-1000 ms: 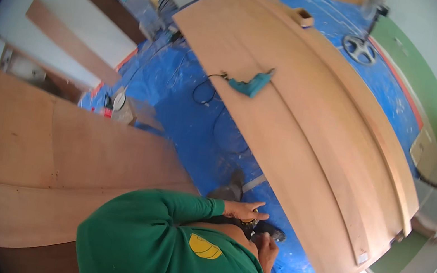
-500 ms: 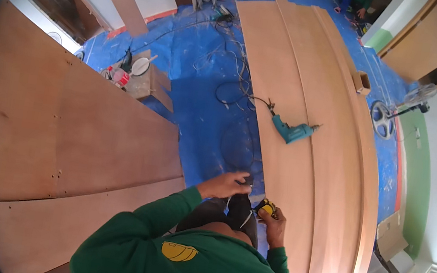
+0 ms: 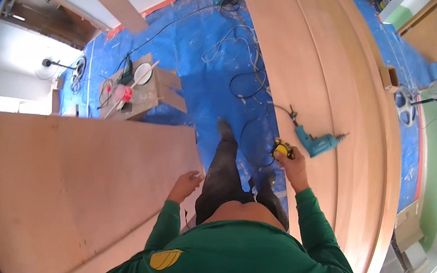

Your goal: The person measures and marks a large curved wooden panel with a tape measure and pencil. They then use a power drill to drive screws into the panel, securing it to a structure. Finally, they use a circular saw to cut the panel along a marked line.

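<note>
At left, has a wide wooden board (image 3: 77, 172), with a cardboard box (image 3: 149, 101) beyond it on blue sheeting (image 3: 196, 99). Holds the left hand (image 3: 184, 186) near the board's right edge, with fingers bent inward; cannot tell whether open or pinching something small. Farther right, by the left edge of a second wooden board (image 3: 310, 54), grips a yellow-and-black tape measure (image 3: 283, 148) in the right hand (image 3: 295, 169), closed on it between thumb and fingers. Has it at the hand's upper left, with much of the casing showing, well apart from the left hand. Just right of that grip, has a teal drill (image 3: 316, 144) lying on the second board.
</note>
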`<act>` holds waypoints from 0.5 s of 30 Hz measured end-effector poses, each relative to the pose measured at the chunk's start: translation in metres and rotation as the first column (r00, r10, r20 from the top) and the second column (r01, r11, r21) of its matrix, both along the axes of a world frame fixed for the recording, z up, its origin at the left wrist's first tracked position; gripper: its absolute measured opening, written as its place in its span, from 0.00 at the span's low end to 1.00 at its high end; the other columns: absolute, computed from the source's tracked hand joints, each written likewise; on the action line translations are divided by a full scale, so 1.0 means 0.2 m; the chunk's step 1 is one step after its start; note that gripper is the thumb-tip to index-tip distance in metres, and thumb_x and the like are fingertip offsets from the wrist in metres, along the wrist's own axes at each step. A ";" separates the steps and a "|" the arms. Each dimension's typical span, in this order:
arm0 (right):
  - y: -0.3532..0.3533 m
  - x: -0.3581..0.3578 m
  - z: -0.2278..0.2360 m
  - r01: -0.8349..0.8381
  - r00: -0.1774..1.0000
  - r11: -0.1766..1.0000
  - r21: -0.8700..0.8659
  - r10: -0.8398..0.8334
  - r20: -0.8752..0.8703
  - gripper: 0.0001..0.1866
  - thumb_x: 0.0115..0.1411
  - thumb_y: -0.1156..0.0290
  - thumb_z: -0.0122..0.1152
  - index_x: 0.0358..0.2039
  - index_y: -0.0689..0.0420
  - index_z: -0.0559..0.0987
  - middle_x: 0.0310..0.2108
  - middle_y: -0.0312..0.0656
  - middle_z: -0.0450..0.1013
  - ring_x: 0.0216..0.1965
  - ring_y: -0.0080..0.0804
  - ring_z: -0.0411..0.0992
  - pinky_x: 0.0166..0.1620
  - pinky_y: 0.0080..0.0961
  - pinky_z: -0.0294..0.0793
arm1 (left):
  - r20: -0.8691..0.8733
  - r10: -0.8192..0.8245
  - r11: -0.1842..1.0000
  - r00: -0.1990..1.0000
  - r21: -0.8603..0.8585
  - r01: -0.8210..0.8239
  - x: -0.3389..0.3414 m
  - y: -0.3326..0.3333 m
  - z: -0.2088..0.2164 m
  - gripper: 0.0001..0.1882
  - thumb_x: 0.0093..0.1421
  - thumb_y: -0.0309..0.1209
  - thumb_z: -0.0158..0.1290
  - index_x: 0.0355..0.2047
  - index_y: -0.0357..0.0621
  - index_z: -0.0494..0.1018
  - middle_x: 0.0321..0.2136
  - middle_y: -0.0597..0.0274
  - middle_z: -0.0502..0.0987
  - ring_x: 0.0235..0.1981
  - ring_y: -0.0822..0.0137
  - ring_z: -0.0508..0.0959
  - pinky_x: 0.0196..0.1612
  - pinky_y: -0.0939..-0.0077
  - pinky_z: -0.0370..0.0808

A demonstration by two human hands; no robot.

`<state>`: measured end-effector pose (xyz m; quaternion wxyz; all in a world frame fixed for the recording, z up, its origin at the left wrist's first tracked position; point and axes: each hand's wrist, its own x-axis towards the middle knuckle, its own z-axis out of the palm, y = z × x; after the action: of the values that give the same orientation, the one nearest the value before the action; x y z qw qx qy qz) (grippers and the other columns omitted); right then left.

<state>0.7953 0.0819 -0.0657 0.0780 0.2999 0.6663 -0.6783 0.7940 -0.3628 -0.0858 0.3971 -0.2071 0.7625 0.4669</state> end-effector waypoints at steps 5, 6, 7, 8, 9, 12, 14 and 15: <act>-0.20 -0.51 -0.11 -0.073 0.993 0.979 0.190 0.055 0.103 0.22 0.65 0.60 0.81 0.46 0.67 0.85 0.29 0.39 0.84 0.31 0.23 0.81 0.34 0.29 0.81 | 0.029 0.006 0.999 1.000 0.044 -0.008 -0.59 -0.14 -0.38 0.38 0.73 0.47 0.66 0.72 0.30 0.74 0.45 0.53 0.88 0.42 0.63 0.87 0.43 0.68 0.82; -0.23 -0.63 -0.11 -0.072 0.985 0.977 0.200 0.038 0.168 0.22 0.65 0.60 0.81 0.46 0.67 0.85 0.29 0.39 0.83 0.30 0.24 0.81 0.34 0.29 0.81 | -0.024 -0.025 0.999 0.999 0.023 0.026 -0.77 -0.18 -0.44 0.37 0.73 0.47 0.65 0.71 0.30 0.74 0.44 0.54 0.87 0.41 0.64 0.86 0.43 0.68 0.82; -0.26 -0.73 -0.09 -0.045 0.986 0.987 0.155 0.019 0.168 0.22 0.65 0.60 0.81 0.46 0.67 0.84 0.29 0.39 0.83 0.29 0.24 0.80 0.33 0.28 0.80 | -0.012 -0.036 0.999 0.999 -0.042 0.035 -0.86 -0.19 -0.46 0.36 0.74 0.47 0.65 0.70 0.31 0.75 0.43 0.56 0.87 0.39 0.65 0.86 0.42 0.68 0.82; -0.30 -0.84 -0.06 -0.002 0.983 0.995 0.099 -0.016 0.183 0.22 0.65 0.60 0.81 0.46 0.67 0.84 0.29 0.40 0.83 0.29 0.23 0.80 0.32 0.28 0.80 | -0.035 0.085 0.996 0.996 0.032 -0.084 -0.97 -0.21 -0.46 0.34 0.74 0.47 0.65 0.68 0.31 0.76 0.42 0.57 0.86 0.39 0.66 0.85 0.41 0.68 0.82; -0.33 -0.98 -0.02 0.052 0.981 0.998 0.041 -0.059 0.183 0.23 0.65 0.60 0.80 0.45 0.67 0.83 0.29 0.40 0.83 0.28 0.23 0.80 0.32 0.27 0.79 | -0.021 0.209 0.976 0.978 0.066 -0.207 -1.12 -0.22 -0.46 0.33 0.74 0.47 0.65 0.67 0.32 0.77 0.41 0.59 0.85 0.38 0.66 0.85 0.40 0.69 0.81; -0.36 -1.33 0.12 -0.040 0.993 0.986 0.160 0.021 0.116 0.22 0.65 0.60 0.80 0.45 0.66 0.82 0.29 0.40 0.83 0.27 0.23 0.79 0.31 0.26 0.78 | -0.027 0.261 0.959 0.965 0.118 -0.256 -1.49 -0.27 -0.41 0.27 0.74 0.46 0.64 0.59 0.34 0.82 0.39 0.60 0.84 0.36 0.68 0.84 0.38 0.71 0.79; -0.35 -1.53 0.17 -0.035 0.995 0.983 0.182 0.017 0.100 0.20 0.66 0.62 0.78 0.45 0.67 0.81 0.30 0.41 0.83 0.26 0.22 0.79 0.30 0.24 0.78 | -0.037 0.175 0.977 0.984 0.126 -0.170 -1.70 -0.30 -0.40 0.26 0.74 0.46 0.64 0.59 0.35 0.82 0.40 0.59 0.85 0.36 0.67 0.84 0.37 0.72 0.79; -0.33 -1.61 0.18 0.002 0.995 0.990 0.141 -0.015 0.096 0.20 0.67 0.63 0.78 0.46 0.67 0.81 0.31 0.41 0.84 0.26 0.23 0.80 0.30 0.24 0.79 | -0.047 0.169 0.977 0.985 0.137 -0.161 -1.78 -0.32 -0.40 0.26 0.74 0.46 0.64 0.60 0.35 0.82 0.40 0.59 0.85 0.36 0.67 0.85 0.38 0.71 0.79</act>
<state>0.4737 0.0151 -0.0302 0.0860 0.3401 0.7066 -0.6145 0.4373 -0.4267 -0.1656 0.3474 -0.2289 0.7212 0.5538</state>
